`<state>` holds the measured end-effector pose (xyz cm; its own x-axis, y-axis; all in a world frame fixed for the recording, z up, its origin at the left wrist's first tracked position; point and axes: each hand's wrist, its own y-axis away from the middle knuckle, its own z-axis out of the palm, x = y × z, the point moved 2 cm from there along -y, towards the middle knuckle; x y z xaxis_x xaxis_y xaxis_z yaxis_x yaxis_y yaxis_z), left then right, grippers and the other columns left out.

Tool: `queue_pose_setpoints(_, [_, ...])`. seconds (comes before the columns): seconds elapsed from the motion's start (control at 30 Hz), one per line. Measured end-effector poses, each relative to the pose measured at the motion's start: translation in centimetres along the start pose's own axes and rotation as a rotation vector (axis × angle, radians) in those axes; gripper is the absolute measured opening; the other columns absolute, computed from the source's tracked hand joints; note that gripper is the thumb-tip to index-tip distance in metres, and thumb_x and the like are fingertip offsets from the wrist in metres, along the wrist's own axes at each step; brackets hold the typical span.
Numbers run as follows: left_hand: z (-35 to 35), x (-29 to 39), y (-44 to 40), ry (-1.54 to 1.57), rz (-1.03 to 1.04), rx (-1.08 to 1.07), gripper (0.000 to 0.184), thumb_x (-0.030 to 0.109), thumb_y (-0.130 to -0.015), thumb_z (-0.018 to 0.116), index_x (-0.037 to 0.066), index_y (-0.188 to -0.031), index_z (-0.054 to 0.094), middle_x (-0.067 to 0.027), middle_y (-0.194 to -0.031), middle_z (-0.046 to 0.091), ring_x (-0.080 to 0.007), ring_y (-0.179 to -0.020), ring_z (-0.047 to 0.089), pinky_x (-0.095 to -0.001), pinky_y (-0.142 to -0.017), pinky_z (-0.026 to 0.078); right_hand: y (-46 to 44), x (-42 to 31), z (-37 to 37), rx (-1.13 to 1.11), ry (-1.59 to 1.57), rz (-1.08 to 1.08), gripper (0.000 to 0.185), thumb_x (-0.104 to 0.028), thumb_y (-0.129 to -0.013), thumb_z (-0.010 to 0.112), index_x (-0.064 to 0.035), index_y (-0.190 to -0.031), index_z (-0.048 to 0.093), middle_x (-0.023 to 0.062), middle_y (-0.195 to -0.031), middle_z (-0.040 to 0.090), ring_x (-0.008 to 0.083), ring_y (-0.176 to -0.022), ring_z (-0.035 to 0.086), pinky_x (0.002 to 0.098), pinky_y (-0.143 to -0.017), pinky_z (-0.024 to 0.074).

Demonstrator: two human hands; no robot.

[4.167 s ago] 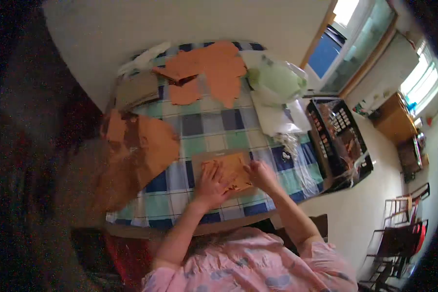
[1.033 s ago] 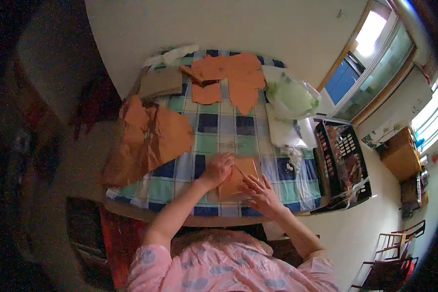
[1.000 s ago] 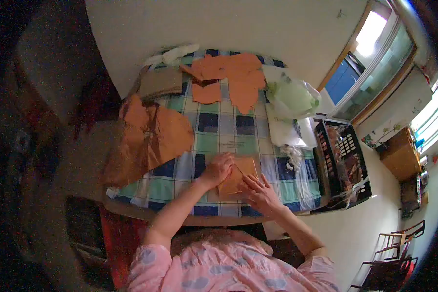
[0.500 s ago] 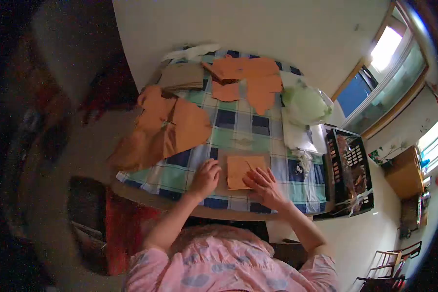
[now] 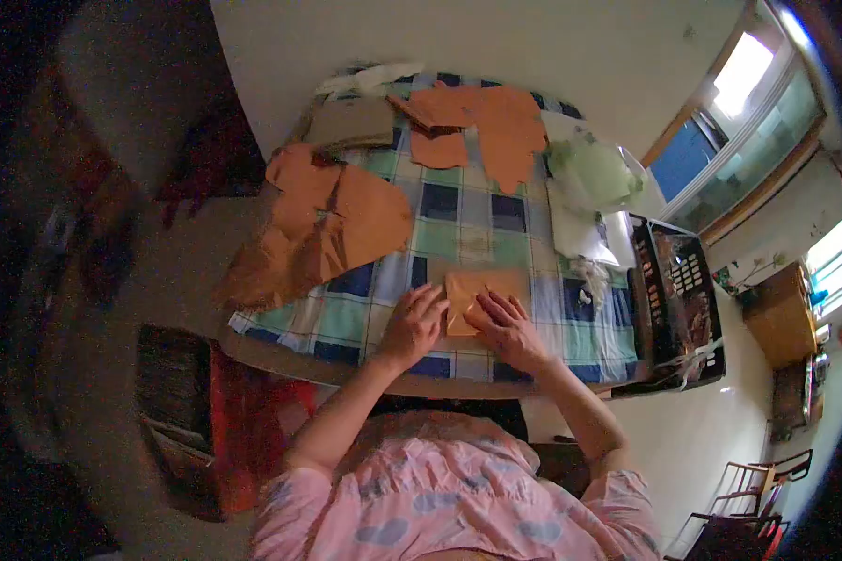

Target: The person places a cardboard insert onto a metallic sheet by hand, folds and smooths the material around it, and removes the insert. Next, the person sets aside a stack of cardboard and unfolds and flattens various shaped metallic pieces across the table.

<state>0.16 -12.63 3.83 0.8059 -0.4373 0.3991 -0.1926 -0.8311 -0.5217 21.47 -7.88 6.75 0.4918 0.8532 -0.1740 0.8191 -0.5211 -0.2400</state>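
A small flat orange rectangle [image 5: 461, 313], looking like leather or card, lies near the front edge of the table. It has a shiny surface, and a clear film seems to surround it. My right hand [image 5: 507, 329] rests on its right part with the fingers stretched out, hiding some of it. At its left edge is my left hand [image 5: 415, 327], fingers slightly bent and apart; whether the fingertips touch the piece I cannot tell. Larger orange sheets of irregular shape lie to the left [image 5: 346, 220] and at the back [image 5: 500, 122].
A blue, green and white checked cloth [image 5: 492, 245] covers the table. Brown folded sheets [image 5: 351, 122] lie at the back left. Pale green plastic bags [image 5: 594, 173] lie at the right, beside a black plastic crate [image 5: 678, 318]. A red container [image 5: 253, 421] stands below on the left.
My left hand has moved right and forward to the left edge of the orange rectangle. My right hand stays on the piece, which now looks shinier. The whole view has shifted slightly.
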Motion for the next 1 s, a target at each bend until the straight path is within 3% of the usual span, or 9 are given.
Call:
queue_pose_setpoints(0.07, [-0.9,1.5,-0.3,-0.062,0.123,-0.056,0.034,0.010,-0.078,0.062,0.006,-0.112,0.058,-0.0123,-0.123,0.051,-0.0281,-0.122,0.043,-0.0472,-0.104,0.032,0.1,0.1,0.1,-0.001,0.006,0.009,0.040,-0.025,-0.088,0.057,-0.0200,-0.128,0.054,0.0147,-0.140,0.039,0.0335,-0.133,0.033,0.0481,-0.105,0.0285])
queue_pose_setpoints(0.27, [0.4,1.1,0.6,-0.128,0.019,-0.135,0.034,0.017,-0.082,0.060,0.009,-0.115,0.059,-0.0067,-0.125,0.055,-0.0273,-0.122,0.044,-0.0548,-0.107,0.026,-0.1,-0.1,-0.1,-0.013,-0.008,0.009,0.042,-0.026,-0.088,0.058,-0.0198,-0.128,0.053,0.0146,-0.140,0.040,0.0333,-0.133,0.032,0.0497,-0.106,0.0277])
queue_pose_setpoints(0.57, [-0.5,1.6,0.4,-0.086,0.034,-0.181,0.047,0.033,-0.080,0.062,0.006,-0.118,0.056,-0.0102,-0.128,0.052,-0.0294,-0.124,0.042,-0.0546,-0.107,0.025,0.5,-0.2,-1.0,-0.091,-0.068,-0.037,0.062,-0.033,-0.079,0.065,-0.0206,-0.136,0.044,0.0149,-0.144,0.034,0.0347,-0.135,0.027,0.0529,-0.108,0.0228])
queue_pose_setpoints(0.67, [-0.6,2.0,-0.7,-0.222,0.075,-0.312,0.047,0.034,-0.077,0.064,0.001,-0.108,0.057,-0.0143,-0.117,0.054,-0.0289,-0.114,0.048,-0.0512,-0.105,0.028,0.4,0.0,-1.2,-0.107,-0.070,-0.068,0.062,-0.033,-0.079,0.065,-0.0200,-0.136,0.044,0.0153,-0.144,0.034,0.0352,-0.135,0.027,0.0521,-0.108,0.0223])
queue_pose_setpoints(0.77, [-1.0,2.7,-1.9,-0.298,0.067,-0.524,0.045,0.029,-0.075,0.064,0.000,-0.109,0.056,-0.0163,-0.114,0.054,-0.0317,-0.111,0.049,-0.0514,-0.104,0.029,0.4,0.1,-0.9,-0.079,-0.075,-0.070,0.058,-0.033,-0.079,0.065,-0.0193,-0.132,0.048,0.0147,-0.142,0.036,0.0352,-0.134,0.029,0.0510,-0.108,0.0239])
queue_pose_setpoints(0.93, [-1.0,3.0,-1.4,-0.342,0.105,-0.472,0.047,0.024,-0.075,0.062,-0.002,-0.114,0.053,-0.0191,-0.119,0.051,-0.0348,-0.112,0.047,-0.0517,-0.101,0.032,-2.2,1.8,0.1,-0.116,-0.083,0.019,0.047,-0.029,-0.076,0.067,-0.0208,-0.122,0.058,0.0110,-0.136,0.043,0.0320,-0.129,0.036,0.0472,-0.106,0.0279])
queue_pose_setpoints(1.0, [-1.3,3.3,-1.1,-0.319,0.097,-0.457,0.048,0.023,-0.075,0.061,-0.003,-0.115,0.053,-0.0200,-0.123,0.049,-0.0353,-0.113,0.046,-0.0523,-0.101,0.033,-3.8,1.9,0.1,-0.019,0.021,-0.022,0.043,-0.026,-0.077,0.066,-0.0222,-0.119,0.060,0.0092,-0.135,0.044,0.0299,-0.128,0.036,0.0466,-0.106,0.0275])
